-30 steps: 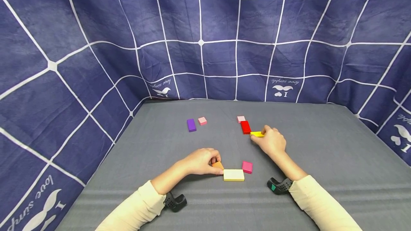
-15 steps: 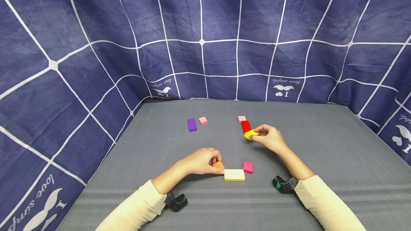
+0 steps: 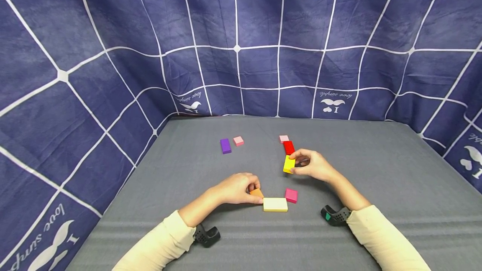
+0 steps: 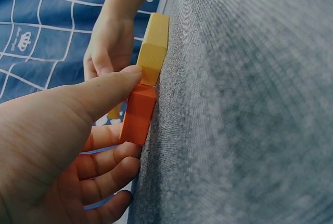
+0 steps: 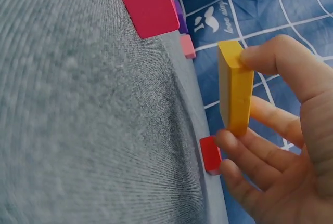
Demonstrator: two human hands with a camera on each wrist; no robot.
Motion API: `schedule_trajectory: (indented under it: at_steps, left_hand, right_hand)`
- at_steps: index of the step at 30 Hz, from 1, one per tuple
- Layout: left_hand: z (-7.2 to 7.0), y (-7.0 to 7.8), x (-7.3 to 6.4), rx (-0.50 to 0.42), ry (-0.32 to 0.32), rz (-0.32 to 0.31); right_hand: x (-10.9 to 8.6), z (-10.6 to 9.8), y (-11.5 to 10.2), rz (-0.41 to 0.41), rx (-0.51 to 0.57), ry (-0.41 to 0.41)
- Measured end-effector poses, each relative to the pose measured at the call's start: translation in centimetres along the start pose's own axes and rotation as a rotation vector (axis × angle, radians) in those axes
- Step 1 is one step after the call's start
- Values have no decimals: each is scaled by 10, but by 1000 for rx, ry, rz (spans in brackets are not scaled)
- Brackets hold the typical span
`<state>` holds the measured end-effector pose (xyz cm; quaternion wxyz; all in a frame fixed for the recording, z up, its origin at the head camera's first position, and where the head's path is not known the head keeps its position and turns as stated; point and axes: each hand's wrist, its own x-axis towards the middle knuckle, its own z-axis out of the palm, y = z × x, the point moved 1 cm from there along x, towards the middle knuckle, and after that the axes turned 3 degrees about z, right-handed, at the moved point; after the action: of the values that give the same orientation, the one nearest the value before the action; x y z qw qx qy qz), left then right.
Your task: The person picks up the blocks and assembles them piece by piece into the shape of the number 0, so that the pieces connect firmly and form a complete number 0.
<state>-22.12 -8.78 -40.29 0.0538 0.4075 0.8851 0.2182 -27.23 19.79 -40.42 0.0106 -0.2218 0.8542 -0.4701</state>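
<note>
My left hand [image 3: 237, 189] rests low on the table with an orange block [image 3: 257, 193] between its thumb and fingers. Its thumb tip also touches the pale yellow block [image 3: 275, 205], whose end meets the orange block [image 4: 139, 114] in the left wrist view. My right hand [image 3: 314, 165] pinches a bright yellow block [image 3: 289, 164] by its ends, thumb at one and fingers at the other. The right wrist view has this yellow block [image 5: 238, 91] raised off the cloth. A crimson block [image 3: 291, 195] lies beside the pale yellow one, at its far right corner.
Past the right hand lie a red block [image 3: 288, 147] and a small pink block [image 3: 284, 139], touching or nearly so. Farther left are a purple block [image 3: 225, 146] and another pink block [image 3: 238, 140]. A blue curtain [image 3: 260, 66] hangs behind the grey table [image 3: 180, 170].
My right hand has lifted the yellow block from beside the red block, brought it left and nearer, and turned it lengthwise. The left hand has stayed in place.
</note>
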Motion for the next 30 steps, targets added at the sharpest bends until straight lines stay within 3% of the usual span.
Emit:
schedule_trajectory:
  at_steps: [14, 23, 30]
  left_hand:
    - [1, 0, 0, 3, -10, -10]
    - [1, 1, 0, 3, -9, -5]
    - [1, 0, 0, 5, -4, -7]
  right_hand:
    - [-1, 3, 2, 1, 2, -199]
    - [-3, 1, 1, 13, -55, -259]
    - [-4, 2, -3, -34, -116, -315]
